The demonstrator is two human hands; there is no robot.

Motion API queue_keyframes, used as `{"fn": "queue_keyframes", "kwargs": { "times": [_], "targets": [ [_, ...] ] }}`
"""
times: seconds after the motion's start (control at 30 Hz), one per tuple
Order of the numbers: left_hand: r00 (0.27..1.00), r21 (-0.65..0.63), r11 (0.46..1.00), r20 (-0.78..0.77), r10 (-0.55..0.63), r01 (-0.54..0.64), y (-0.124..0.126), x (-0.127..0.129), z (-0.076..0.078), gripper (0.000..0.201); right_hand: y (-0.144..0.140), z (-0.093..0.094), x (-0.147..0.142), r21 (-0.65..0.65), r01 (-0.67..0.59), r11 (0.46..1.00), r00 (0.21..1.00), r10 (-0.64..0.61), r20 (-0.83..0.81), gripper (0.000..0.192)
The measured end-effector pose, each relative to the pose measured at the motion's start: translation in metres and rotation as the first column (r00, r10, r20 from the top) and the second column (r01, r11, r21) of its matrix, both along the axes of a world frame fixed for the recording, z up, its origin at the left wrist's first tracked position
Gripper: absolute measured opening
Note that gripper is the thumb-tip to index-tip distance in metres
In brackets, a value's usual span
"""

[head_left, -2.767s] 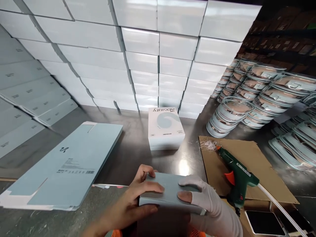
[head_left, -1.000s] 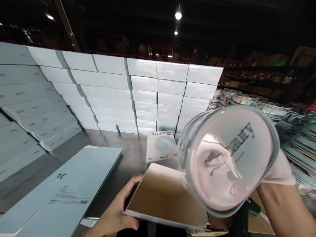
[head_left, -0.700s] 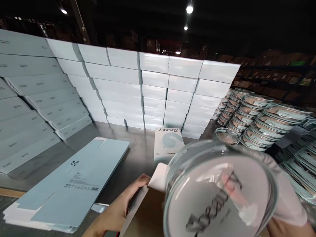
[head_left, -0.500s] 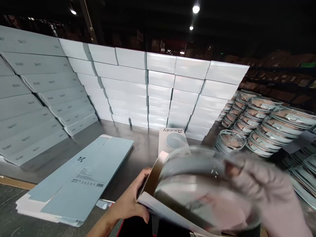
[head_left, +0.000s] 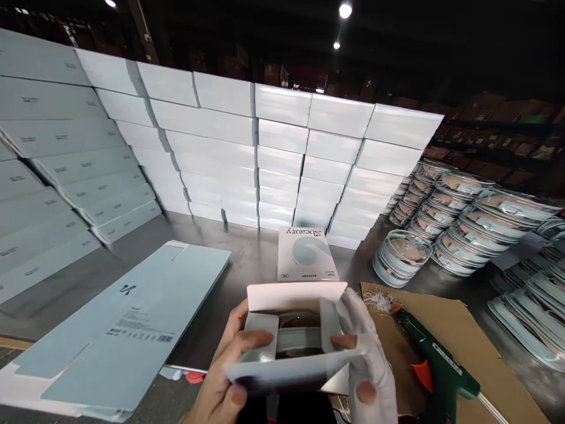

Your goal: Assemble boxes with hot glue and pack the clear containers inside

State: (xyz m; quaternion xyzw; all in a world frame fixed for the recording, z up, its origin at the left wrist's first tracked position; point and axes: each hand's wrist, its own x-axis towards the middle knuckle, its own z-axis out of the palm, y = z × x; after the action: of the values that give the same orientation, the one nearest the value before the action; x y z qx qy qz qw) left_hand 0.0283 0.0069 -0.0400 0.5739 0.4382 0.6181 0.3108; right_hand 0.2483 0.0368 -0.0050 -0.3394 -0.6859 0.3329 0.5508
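Observation:
Low in front of me I hold a white carton (head_left: 293, 366) with its end facing up. My left hand (head_left: 233, 359), bare, grips its left side, with a finger pressing a side flap inward. My right hand (head_left: 368, 353), in a white glove with bare fingertips, grips the right side and presses the other flap. The long front and back flaps stand out. Between the side flaps, round clear plastic containers (head_left: 300, 338) show inside the carton. Just beyond lies a closed white box (head_left: 306, 254) printed "beauty" with a pale blue swirl.
Flat blue-white cartons (head_left: 128, 324) lie stacked at left. White boxes (head_left: 220, 132) form a wall at the back and left. Round clear containers (head_left: 481, 229) stand in stacks at right. A green glue gun (head_left: 441, 356) rests on brown cardboard (head_left: 489, 353).
The round containers, held at the carton's opening by my right hand, are now inside it. My right hand has moved left onto the carton, and the glue gun has come into view.

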Motion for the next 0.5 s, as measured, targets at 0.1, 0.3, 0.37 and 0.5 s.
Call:
{"fn": "queue_keyframes", "kwargs": {
  "times": [0.1, 0.3, 0.37, 0.5],
  "targets": [
    [0.988, -0.049, 0.987, -0.015, 0.151, -0.152, -0.004, 0.020, 0.024, 0.053, 0.003, 0.003, -0.011, -0.070, 0.062, 0.996, 0.998, -0.060, 0.033, 0.038],
    [0.877, -0.157, 0.895, 0.187, 0.442, -0.418, -0.003, 0.045, 0.038, 0.041, 0.003, 0.006, -0.005, -0.146, 0.094, 0.985, 0.996, -0.092, 0.020, 0.053],
    [0.891, -0.235, 0.897, 0.179, 0.418, -0.374, -0.002, 0.039, 0.037, 0.044, 0.008, 0.005, 0.032, -0.130, 0.221, 0.967, 0.974, -0.225, -0.015, 0.054],
    [0.909, -0.296, 0.905, 0.194, 0.369, -0.305, -0.005, 0.024, 0.032, 0.047, 0.010, 0.001, 0.143, -0.139, 0.712, 0.689, 0.702, -0.693, 0.161, 0.055]
  ]
}}
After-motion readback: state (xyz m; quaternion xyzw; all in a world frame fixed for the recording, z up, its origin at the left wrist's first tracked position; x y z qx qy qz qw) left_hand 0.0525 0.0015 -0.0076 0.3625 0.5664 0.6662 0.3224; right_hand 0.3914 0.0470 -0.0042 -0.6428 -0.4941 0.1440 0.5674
